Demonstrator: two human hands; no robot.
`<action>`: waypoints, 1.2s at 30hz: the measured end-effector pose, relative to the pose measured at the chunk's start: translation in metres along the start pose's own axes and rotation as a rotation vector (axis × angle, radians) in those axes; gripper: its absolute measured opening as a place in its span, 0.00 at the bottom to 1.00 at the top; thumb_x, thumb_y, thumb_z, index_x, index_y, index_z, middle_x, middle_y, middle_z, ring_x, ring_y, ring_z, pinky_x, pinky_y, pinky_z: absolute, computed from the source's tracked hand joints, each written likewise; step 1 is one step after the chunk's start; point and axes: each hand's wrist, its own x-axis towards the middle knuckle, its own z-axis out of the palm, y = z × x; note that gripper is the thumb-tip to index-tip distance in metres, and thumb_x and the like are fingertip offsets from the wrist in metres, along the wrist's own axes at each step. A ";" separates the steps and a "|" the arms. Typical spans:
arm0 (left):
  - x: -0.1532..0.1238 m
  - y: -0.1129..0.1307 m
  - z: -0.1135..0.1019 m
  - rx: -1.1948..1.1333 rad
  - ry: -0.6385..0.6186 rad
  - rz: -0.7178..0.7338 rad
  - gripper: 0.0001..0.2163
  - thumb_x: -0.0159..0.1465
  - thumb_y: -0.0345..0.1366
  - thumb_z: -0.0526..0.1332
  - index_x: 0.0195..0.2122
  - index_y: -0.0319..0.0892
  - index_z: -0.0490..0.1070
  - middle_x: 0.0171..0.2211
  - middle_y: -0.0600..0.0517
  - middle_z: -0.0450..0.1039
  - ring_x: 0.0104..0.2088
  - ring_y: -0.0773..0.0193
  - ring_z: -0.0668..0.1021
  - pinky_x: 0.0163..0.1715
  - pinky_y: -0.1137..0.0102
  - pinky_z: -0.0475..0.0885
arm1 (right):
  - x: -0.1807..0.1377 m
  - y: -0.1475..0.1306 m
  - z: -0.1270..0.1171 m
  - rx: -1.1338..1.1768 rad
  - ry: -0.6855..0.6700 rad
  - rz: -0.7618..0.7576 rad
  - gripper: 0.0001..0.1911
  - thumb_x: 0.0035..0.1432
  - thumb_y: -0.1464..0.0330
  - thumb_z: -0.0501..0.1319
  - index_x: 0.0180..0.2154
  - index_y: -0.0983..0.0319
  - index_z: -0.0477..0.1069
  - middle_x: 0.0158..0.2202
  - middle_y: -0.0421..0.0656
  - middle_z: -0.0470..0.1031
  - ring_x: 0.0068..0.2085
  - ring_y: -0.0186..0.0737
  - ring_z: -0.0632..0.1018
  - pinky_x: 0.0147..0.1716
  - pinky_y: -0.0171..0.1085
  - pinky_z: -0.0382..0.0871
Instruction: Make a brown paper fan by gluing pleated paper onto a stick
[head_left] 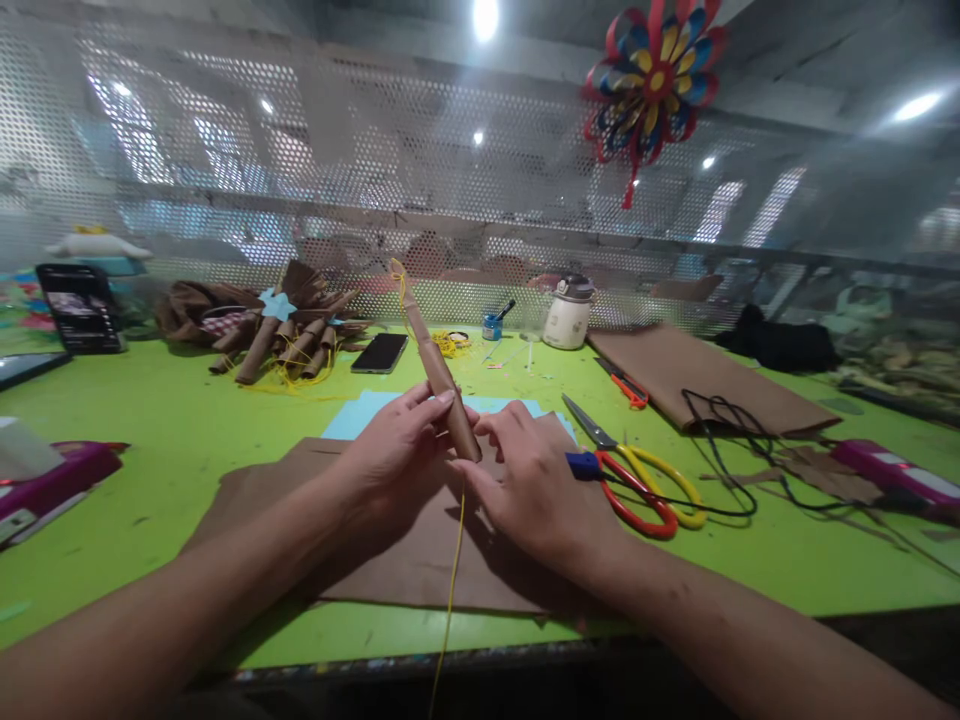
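Note:
Tilted up and to the left, a rolled brown paper tube (444,388) is held over the middle of the table. My left hand (401,440) is closed round its left side, thumb on top. At the lower end, my right hand (529,470) has its fingers curled against the tube, pinching near the rim. A yellow string (454,575) hangs from that end past the table edge, and more yellow string (399,270) is looped at the narrow top end. Brown paper sheets (375,560) lie under my hands, with light blue paper (352,413) behind them.
Scissors (660,500) with red and yellow handles lie right of my right hand, near a black cable (720,470). Behind stand a white jar (568,315) and a phone (380,352). Several paper rolls (259,345) are piled back left; folded brown paper (705,375) lies back right.

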 end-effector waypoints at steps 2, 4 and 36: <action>0.001 -0.001 -0.002 0.006 -0.004 0.002 0.02 0.63 0.31 0.57 0.35 0.38 0.67 0.30 0.47 0.74 0.31 0.60 0.78 0.32 0.66 0.73 | 0.001 -0.001 -0.002 0.023 -0.034 0.018 0.10 0.55 0.68 0.64 0.39 0.64 0.69 0.37 0.45 0.71 0.38 0.43 0.70 0.37 0.40 0.65; 0.002 -0.001 -0.004 0.015 -0.007 0.003 0.03 0.63 0.31 0.58 0.36 0.38 0.67 0.31 0.47 0.75 0.31 0.59 0.78 0.33 0.66 0.73 | 0.002 -0.002 -0.004 0.047 -0.060 0.042 0.09 0.55 0.68 0.64 0.38 0.64 0.69 0.36 0.45 0.72 0.37 0.43 0.70 0.38 0.40 0.66; 0.003 -0.006 -0.007 -0.044 -0.080 -0.053 0.08 0.59 0.27 0.62 0.41 0.38 0.71 0.35 0.46 0.75 0.34 0.62 0.78 0.36 0.68 0.73 | 0.005 -0.003 -0.006 -0.069 -0.090 -0.022 0.14 0.61 0.62 0.57 0.43 0.65 0.69 0.39 0.50 0.69 0.42 0.48 0.68 0.41 0.44 0.65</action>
